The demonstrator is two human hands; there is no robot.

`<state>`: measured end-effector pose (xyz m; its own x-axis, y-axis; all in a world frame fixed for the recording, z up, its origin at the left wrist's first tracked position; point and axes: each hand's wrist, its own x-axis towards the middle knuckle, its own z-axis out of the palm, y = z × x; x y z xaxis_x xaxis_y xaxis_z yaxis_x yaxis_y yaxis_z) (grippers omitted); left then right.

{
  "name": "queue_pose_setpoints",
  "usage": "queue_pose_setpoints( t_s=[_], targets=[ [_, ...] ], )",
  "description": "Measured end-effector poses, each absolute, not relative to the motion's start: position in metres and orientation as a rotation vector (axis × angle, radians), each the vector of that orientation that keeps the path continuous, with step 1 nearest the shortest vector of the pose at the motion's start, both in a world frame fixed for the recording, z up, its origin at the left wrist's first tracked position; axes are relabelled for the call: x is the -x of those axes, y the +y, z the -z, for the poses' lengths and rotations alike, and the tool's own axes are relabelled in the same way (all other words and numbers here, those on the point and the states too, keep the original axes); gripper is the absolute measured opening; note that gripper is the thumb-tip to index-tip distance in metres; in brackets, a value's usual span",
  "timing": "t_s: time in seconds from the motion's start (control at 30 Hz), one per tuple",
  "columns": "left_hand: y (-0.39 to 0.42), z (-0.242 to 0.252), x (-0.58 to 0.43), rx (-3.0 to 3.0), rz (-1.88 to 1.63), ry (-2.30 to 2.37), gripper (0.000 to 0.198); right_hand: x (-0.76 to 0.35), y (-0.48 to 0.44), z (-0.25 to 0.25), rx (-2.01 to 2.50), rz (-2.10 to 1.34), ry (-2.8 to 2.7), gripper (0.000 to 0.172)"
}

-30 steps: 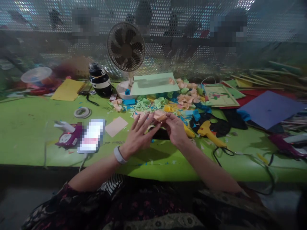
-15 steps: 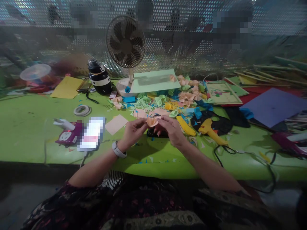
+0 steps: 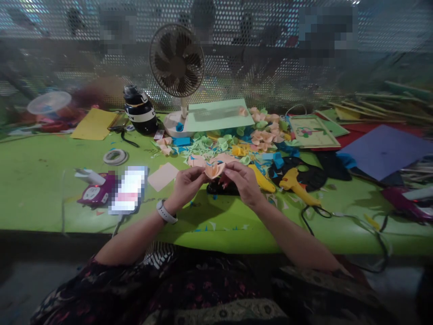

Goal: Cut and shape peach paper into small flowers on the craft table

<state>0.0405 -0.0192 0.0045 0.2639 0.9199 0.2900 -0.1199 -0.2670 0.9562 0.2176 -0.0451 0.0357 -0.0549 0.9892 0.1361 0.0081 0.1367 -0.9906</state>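
Between my two hands, above the middle of the table, is a small peach paper flower [image 3: 214, 169] with folded petals. My left hand [image 3: 188, 184] pinches its left side between thumb and fingers. On the other side, my right hand [image 3: 244, 181] grips the right edge of the flower with its fingertips. Under the hands lies a black object [image 3: 219, 188], partly hidden by them. Just beyond is a heap of cut paper scraps and folded flowers [image 3: 216, 144] in peach, green, blue and yellow. A flat peach paper square [image 3: 163, 176] lies left of my left hand.
A yellow glue gun [image 3: 299, 186] and a yellow-handled tool [image 3: 264, 179] lie to the right. Leftward are a phone [image 3: 130, 189], a purple power strip [image 3: 101, 189] and a tape roll [image 3: 115, 156]. A fan [image 3: 177, 61] and black bottle [image 3: 140, 110] stand behind.
The peach flower has turned slightly between my fingers, and its inner folds show more openly. My right fingers have shifted a little along its edge.
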Motion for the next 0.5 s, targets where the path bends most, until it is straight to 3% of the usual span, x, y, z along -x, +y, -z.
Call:
queue_pose_setpoints(
  t_s=[0.2,0.5],
  targets=[
    [-0.018,-0.002,-0.039,-1.648,-1.304,0.824,0.027,-0.218,-0.041,-0.027,1.096,-1.088,-1.364,0.02],
    [-0.016,0.001,-0.033,-2.321,-1.469,0.935,0.02,-0.224,-0.038,-0.017,1.18,-0.445,-1.81,0.025]
  ],
)
